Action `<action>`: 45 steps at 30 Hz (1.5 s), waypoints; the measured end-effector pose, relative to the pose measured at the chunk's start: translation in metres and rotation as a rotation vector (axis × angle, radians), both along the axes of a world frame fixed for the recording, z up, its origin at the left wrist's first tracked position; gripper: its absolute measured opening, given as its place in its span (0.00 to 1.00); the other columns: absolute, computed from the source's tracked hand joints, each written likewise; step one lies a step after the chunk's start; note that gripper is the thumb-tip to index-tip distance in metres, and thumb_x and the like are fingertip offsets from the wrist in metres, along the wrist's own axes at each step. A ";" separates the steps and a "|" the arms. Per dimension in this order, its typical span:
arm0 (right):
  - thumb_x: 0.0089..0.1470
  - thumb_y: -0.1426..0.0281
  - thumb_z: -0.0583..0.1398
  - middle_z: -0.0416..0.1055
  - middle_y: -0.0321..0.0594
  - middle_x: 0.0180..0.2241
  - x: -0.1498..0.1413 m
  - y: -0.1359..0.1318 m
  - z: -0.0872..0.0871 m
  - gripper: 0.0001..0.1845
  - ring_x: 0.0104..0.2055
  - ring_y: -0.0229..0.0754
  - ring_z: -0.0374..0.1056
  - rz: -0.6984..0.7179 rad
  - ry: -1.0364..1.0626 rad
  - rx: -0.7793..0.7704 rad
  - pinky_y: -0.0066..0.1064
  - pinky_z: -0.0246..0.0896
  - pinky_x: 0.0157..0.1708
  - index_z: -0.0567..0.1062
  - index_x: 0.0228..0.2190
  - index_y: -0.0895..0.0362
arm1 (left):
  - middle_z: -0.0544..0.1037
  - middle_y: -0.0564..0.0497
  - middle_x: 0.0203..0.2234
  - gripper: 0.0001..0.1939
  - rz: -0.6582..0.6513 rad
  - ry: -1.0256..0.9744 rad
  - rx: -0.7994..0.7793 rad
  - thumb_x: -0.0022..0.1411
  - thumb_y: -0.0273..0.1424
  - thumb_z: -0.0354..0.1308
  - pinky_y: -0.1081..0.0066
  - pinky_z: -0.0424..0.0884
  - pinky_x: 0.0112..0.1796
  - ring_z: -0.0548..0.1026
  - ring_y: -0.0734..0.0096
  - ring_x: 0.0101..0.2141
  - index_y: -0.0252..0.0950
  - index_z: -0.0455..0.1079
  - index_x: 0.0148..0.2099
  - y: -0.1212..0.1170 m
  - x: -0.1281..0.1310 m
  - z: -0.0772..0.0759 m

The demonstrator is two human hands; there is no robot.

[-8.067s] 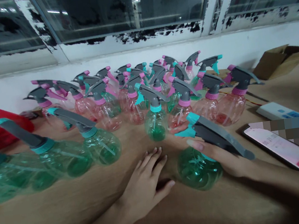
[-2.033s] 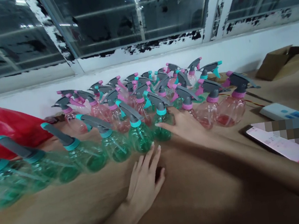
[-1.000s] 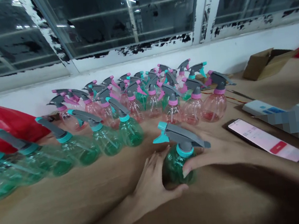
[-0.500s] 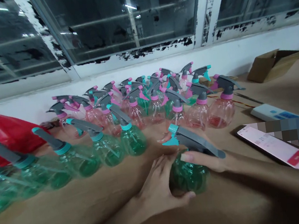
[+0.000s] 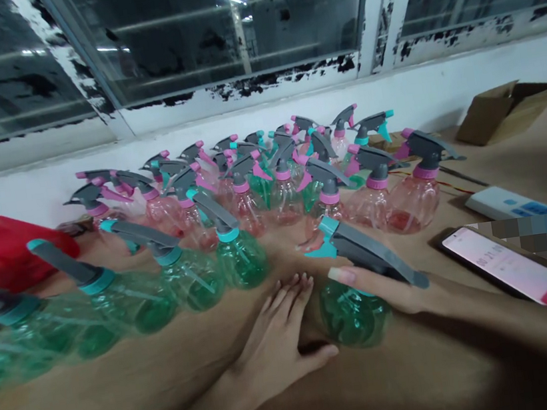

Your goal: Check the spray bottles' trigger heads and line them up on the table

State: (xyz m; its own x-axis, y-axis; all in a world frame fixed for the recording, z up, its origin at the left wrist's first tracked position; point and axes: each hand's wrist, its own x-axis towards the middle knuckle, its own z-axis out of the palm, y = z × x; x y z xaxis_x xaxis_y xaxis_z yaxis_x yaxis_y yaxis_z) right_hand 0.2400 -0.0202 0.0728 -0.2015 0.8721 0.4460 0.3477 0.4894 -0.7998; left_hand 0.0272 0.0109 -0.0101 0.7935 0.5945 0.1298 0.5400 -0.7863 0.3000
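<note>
A green spray bottle (image 5: 356, 315) with a grey and turquoise trigger head stands in front of me. My right hand (image 5: 390, 287) is closed around its neck just under the head, thumb toward me; the other fingers are mostly hidden behind it. Left of the bottle, my left hand (image 5: 284, 341) is open, its fingers stretched out and thumb apart, with a small gap to the bottle. Nearest beyond my left hand is another green spray bottle (image 5: 243, 259), the end of a row of green bottles running left.
Pink spray bottles (image 5: 285, 200) and a few green ones crowd the back of the table by the wall. A lit phone (image 5: 524, 273), a white device (image 5: 509, 201) and an open cardboard box (image 5: 503, 111) lie at right. A red plastic bag (image 5: 1, 247) sits at left.
My left hand has let go of the green spray bottle and drawn slightly left, its fingers straightening. My right hand keeps its grip on the bottle's neck.
</note>
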 end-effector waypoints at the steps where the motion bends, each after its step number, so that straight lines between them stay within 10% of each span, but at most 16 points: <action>1: 0.51 0.58 0.60 0.73 0.36 0.34 0.000 0.000 -0.001 0.14 0.36 0.42 0.71 0.001 -0.001 0.000 0.34 0.68 0.36 0.72 0.39 0.50 | 0.55 0.39 0.62 0.47 0.001 0.007 0.000 0.56 0.49 0.60 0.47 0.56 0.56 0.56 0.46 0.60 0.35 0.43 0.68 0.000 0.000 0.000; 35: 0.50 0.66 0.62 0.74 0.39 0.44 -0.002 0.004 -0.008 0.17 0.42 0.43 0.73 0.082 0.146 -0.128 0.34 0.70 0.41 0.70 0.44 0.53 | 0.59 0.38 0.61 0.42 -0.013 0.051 0.034 0.58 0.52 0.56 0.48 0.55 0.56 0.55 0.47 0.60 0.33 0.51 0.65 0.002 -0.001 -0.001; 45: 0.54 0.64 0.58 0.69 0.33 0.25 -0.003 -0.002 -0.003 0.06 0.26 0.37 0.67 -0.042 0.002 0.029 0.30 0.65 0.27 0.69 0.28 0.53 | 0.57 0.39 0.62 0.41 -0.010 0.058 0.031 0.59 0.52 0.56 0.48 0.55 0.56 0.54 0.46 0.61 0.35 0.50 0.66 0.002 0.000 0.001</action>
